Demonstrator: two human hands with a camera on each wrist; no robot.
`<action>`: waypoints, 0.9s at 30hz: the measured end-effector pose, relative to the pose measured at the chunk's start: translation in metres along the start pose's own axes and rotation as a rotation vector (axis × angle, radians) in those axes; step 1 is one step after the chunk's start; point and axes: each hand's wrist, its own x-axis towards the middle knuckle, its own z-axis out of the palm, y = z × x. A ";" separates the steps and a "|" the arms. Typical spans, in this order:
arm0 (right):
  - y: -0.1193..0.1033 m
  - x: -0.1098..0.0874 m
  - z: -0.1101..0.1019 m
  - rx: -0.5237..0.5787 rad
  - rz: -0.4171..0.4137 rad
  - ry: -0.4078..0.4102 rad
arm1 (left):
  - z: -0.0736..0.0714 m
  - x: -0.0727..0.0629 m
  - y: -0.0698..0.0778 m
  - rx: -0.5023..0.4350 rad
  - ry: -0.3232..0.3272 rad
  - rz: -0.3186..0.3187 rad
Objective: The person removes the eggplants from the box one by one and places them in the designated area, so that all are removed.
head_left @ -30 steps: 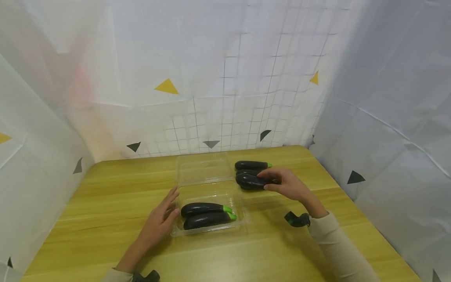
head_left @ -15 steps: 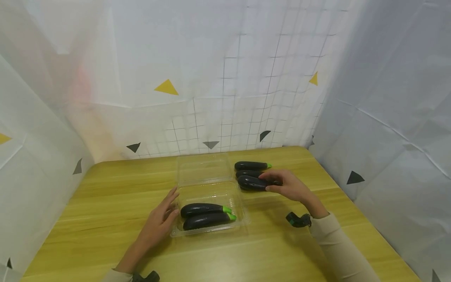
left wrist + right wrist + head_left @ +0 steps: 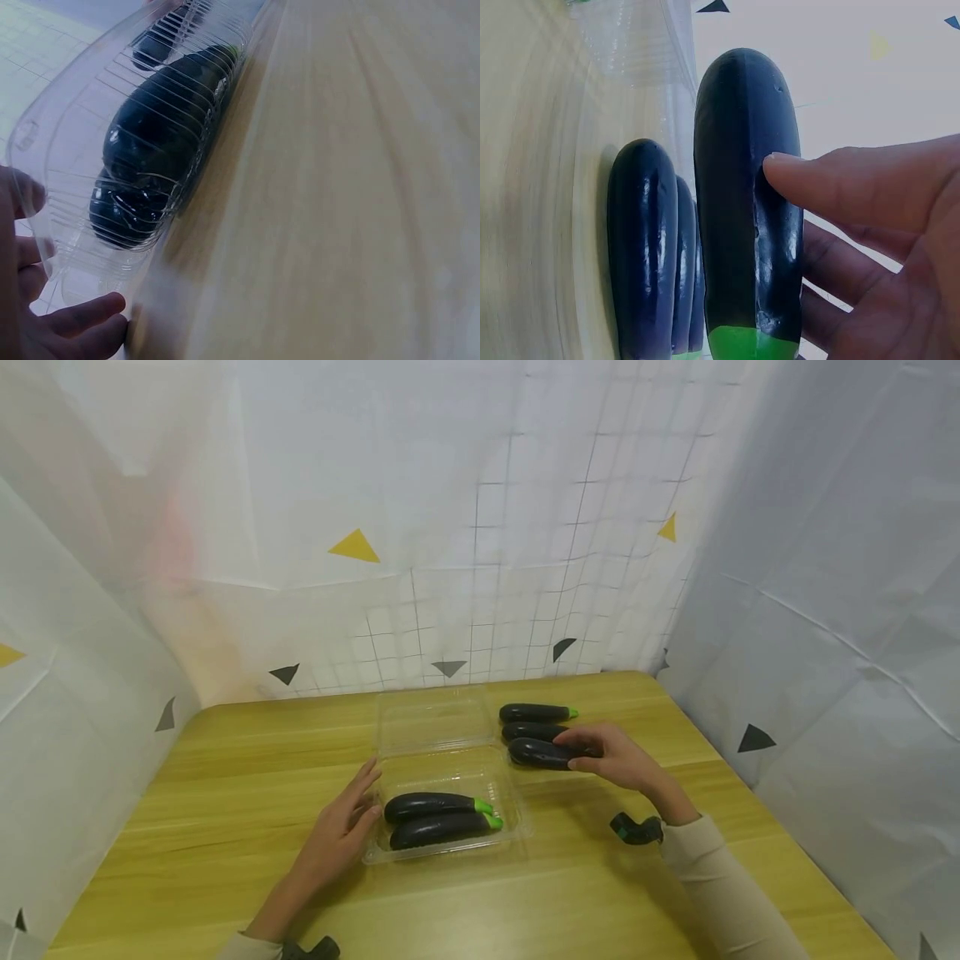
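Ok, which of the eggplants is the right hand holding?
The frontmost eggplant of those right of the clear container: the right hand pinches it, while the other eggplants lie on the table or in the container.

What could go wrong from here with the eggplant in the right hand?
The held eggplant could slip: the right hand grips smooth, glossy skin. Moving it might knock the loose eggplants, which lie close beside it. The box could shift if bumped, since the left hand is only at one end.
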 end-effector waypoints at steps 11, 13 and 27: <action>0.009 -0.001 0.001 -0.005 0.013 0.007 | 0.000 0.001 0.001 0.014 0.002 -0.001; 0.011 -0.001 0.002 -0.001 0.009 0.006 | 0.000 0.001 0.001 0.020 0.004 0.000; 0.026 -0.003 0.005 -0.002 0.017 -0.015 | 0.001 0.000 -0.002 0.038 0.008 0.010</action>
